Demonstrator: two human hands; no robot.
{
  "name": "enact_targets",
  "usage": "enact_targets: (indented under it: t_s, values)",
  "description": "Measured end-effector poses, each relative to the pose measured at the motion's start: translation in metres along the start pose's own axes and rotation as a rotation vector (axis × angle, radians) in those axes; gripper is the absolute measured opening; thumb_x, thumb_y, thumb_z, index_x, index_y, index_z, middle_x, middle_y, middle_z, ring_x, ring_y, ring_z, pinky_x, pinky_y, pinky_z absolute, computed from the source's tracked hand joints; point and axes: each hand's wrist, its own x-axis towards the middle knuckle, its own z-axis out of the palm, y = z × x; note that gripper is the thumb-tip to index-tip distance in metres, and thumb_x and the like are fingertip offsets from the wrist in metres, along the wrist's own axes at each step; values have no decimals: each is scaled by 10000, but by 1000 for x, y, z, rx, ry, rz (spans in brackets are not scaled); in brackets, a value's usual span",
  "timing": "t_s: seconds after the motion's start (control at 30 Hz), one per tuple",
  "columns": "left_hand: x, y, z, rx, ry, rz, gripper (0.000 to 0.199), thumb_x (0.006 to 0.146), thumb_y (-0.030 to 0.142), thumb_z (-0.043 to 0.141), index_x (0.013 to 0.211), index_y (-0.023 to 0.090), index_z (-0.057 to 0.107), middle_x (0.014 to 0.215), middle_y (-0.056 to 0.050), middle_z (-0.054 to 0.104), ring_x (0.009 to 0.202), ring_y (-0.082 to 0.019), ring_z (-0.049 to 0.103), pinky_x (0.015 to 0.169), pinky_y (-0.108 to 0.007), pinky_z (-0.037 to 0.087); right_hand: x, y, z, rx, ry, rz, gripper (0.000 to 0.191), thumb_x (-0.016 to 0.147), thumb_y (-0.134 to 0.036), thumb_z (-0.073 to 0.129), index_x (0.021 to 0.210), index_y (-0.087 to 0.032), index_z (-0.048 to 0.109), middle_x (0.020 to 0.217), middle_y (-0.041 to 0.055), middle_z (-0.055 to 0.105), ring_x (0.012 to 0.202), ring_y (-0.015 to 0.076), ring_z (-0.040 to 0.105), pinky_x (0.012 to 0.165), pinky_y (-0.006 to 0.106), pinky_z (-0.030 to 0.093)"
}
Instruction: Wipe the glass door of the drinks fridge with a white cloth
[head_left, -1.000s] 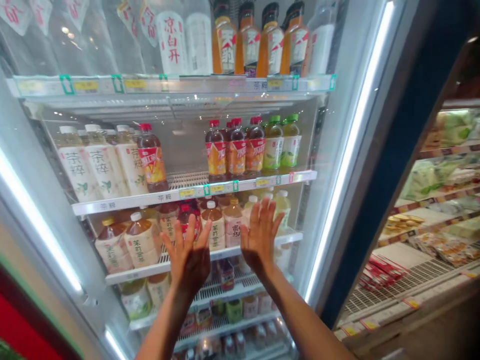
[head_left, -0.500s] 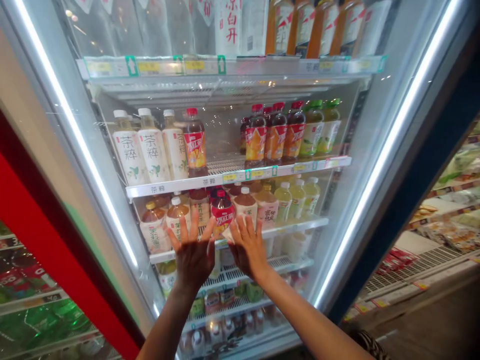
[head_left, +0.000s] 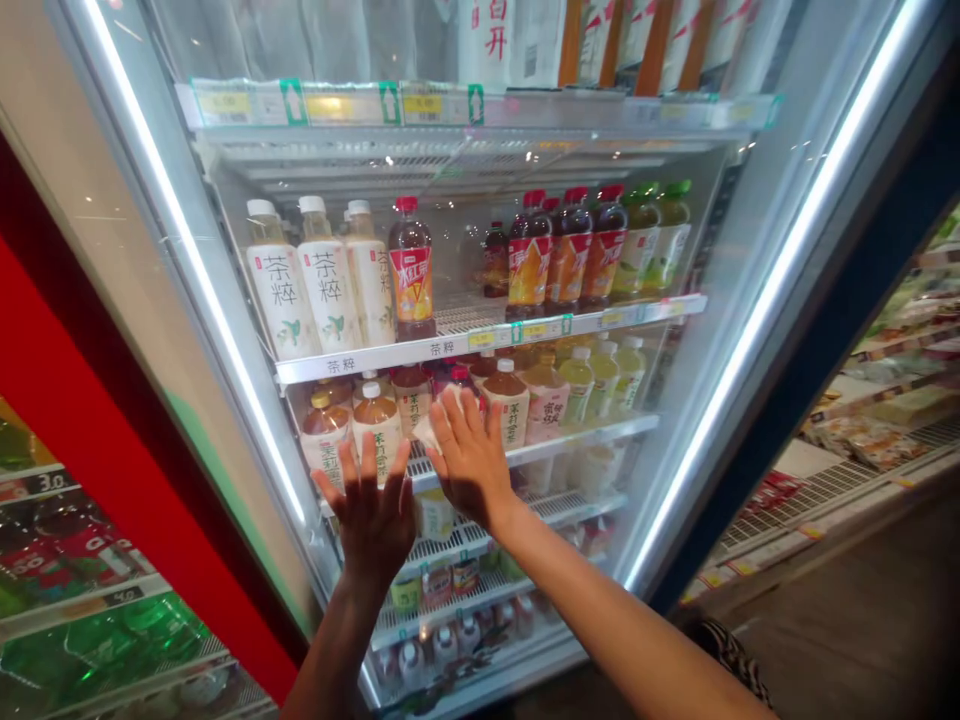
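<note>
My left hand (head_left: 373, 520) is raised before the glass door (head_left: 457, 165) of a lit drinks cooler, its fingers spread and nothing in them. Just right of it and a little higher, my right hand (head_left: 472, 465) lies flat over a piece of white cloth or tissue (head_left: 427, 430) at the glass. Only the cloth's left and upper edges show; the palm covers the rest. Through the glass behind the right hand, a red-capped bottle (head_left: 459, 374) is mostly hidden. A white-capped tea bottle (head_left: 376, 420) stands behind my left fingertips.
Several shelves of bottles fill the cooler, with a shelf edge (head_left: 487, 338) above my hands. Bright light strips (head_left: 187, 270) run down both sides. A red frame (head_left: 150, 480) and another drinks case stand left. Packaged food shelves (head_left: 862, 420) lie right.
My right hand has moved left with the cloth, from beside the red-capped bottle to in front of it. My left hand stays spread, slightly further left. The view has tilted down a little.
</note>
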Motion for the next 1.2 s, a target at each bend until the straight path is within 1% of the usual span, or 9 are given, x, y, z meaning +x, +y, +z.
enact_targets:
  t_s: [0.1, 0.3, 0.47, 0.6, 0.7, 0.87, 1.07, 1.13, 1.2]
  values:
    - [4, 5, 2, -16, 7, -25, 814, 923, 204, 622, 1607, 346, 206, 1721, -69, 81, 1593, -363, 43, 1257, -681, 10, 14, 3, -5, -20, 23, 42, 638, 1020, -289, 456, 1616, -166, 265, 1668, 148, 300, 1597, 303, 84, 1255, 676, 80]
    - [10, 22, 15, -54, 27, -34, 791, 930, 227, 615, 1603, 348, 216, 1723, -31, 59, 1599, -333, 34, 1272, -641, -24, -28, 28, -6, 15, -52, -56, 554, 994, -228, 510, 1538, -186, 415, 1563, 132, 492, 1567, 276, 242, 1273, 635, 127]
    - [24, 62, 29, -59, -5, -43, 803, 923, 238, 632, 1607, 331, 223, 1715, -81, 160, 1597, -336, -9, 1265, -673, -12, -7, 79, -18, -57, 68, 33, 664, 1011, -258, 471, 1618, -135, 230, 1661, 171, 304, 1599, 286, 57, 1259, 676, 82]
    - [36, 100, 42, -58, -6, -19, 756, 911, 215, 646, 1579, 349, 319, 1685, -89, 269, 1596, -347, 39, 1266, -699, 54, -36, 108, -20, -28, 60, -42, 701, 1006, -226, 463, 1631, -115, 165, 1642, 174, 337, 1597, 290, 38, 1250, 688, 113]
    - [45, 127, 54, -18, 38, 36, 746, 899, 174, 645, 1569, 326, 355, 1667, -105, 309, 1592, -347, 79, 1273, -685, 114, -46, 147, -28, -25, 74, -34, 767, 1006, -206, 458, 1647, -133, 42, 1655, 171, 300, 1594, 285, 45, 1253, 682, 108]
    - [62, 180, 75, 68, 119, 97, 777, 888, 175, 661, 1586, 249, 326, 1694, -148, 197, 1584, -385, 96, 1258, -717, 85, -22, 229, -57, -61, 129, 124, 805, 1042, -261, 393, 1619, -201, -166, 1711, 113, 37, 1591, 274, -29, 1248, 694, 34]
    - [72, 230, 98, 30, 102, 106, 782, 911, 196, 631, 1598, 299, 273, 1712, -97, 137, 1587, -361, 95, 1261, -701, 77, -92, 284, -51, -100, 163, 9, 749, 1030, -202, 380, 1642, -167, -50, 1708, 63, -45, 1593, 233, -35, 1287, 601, 10]
    - [81, 238, 103, 10, 65, 106, 798, 914, 232, 634, 1600, 342, 240, 1714, -65, 119, 1591, -344, 62, 1265, -690, 60, -84, 310, -58, -103, 182, 43, 740, 1037, -212, 367, 1641, -178, -59, 1710, 72, -26, 1593, 238, -24, 1281, 620, 23]
    - [94, 242, 106, -4, 44, 111, 822, 906, 263, 651, 1599, 372, 221, 1712, -47, 115, 1593, -337, 31, 1262, -690, 29, -53, 338, -74, -91, 216, 130, 735, 1051, -238, 350, 1636, -195, -93, 1711, 94, -10, 1593, 266, -5, 1259, 670, 46]
